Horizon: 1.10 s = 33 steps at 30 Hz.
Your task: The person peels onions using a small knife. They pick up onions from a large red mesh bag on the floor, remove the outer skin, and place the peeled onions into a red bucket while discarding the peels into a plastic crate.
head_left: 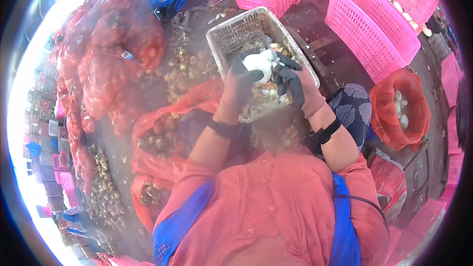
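Apparent peeling over the crate [229, 34]: left hand [238, 75] curled round a white onion [258, 67], right hand [294, 81] half-curled, contents unclear; a steady hold seems needed next.

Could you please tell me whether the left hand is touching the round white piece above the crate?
Touching. In the head view, the left hand grips the round white piece, its thumb overlapping it.

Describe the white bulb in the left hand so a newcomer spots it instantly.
Start at the grimy white perforated crate at upper centre. Over it, the person's gloved left hand grips the white bulb. It is smooth and rounded, much bigger than the pale scraps in the crate.
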### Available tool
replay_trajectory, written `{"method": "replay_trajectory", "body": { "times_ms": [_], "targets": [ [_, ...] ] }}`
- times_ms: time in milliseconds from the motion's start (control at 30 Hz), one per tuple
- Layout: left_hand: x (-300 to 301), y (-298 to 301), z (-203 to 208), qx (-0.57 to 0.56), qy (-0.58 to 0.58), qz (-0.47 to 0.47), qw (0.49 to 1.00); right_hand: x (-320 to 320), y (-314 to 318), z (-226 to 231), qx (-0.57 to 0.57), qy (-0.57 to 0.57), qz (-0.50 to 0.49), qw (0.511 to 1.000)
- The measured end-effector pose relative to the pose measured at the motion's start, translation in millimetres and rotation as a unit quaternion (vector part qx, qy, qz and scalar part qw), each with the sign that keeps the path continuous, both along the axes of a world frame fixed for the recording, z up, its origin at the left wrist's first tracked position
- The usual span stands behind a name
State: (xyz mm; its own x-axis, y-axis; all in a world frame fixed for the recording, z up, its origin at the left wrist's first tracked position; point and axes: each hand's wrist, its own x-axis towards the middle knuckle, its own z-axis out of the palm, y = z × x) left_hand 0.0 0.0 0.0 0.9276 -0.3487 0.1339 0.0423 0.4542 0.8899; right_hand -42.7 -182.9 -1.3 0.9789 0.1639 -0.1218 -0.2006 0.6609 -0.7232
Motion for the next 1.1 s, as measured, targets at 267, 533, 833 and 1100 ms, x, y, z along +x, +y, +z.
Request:
{"method": "replay_trajectory", "body": {
  "times_ms": [267,533,833,1100],
  "targets": [
    [25,18,-37,0.035,-0.023,0.03,0.999,-1,-4,-7,-0.237,0.029,-0.052,0.97],
    [23,10,-24,0.087,-0.101,0.06,0.989,-17,40,-7,-0.633,-0.322,-0.215,0.67],
    [9,-3,-22,0.048,-0.05,-0.001,0.998,-6,43,-16,-0.658,-0.264,-0.279,0.647],
    [3,6,-6,-0.242,0.117,-0.124,0.955,21,-10,0,-0.159,-0.024,-0.137,0.977]
  ]
}}
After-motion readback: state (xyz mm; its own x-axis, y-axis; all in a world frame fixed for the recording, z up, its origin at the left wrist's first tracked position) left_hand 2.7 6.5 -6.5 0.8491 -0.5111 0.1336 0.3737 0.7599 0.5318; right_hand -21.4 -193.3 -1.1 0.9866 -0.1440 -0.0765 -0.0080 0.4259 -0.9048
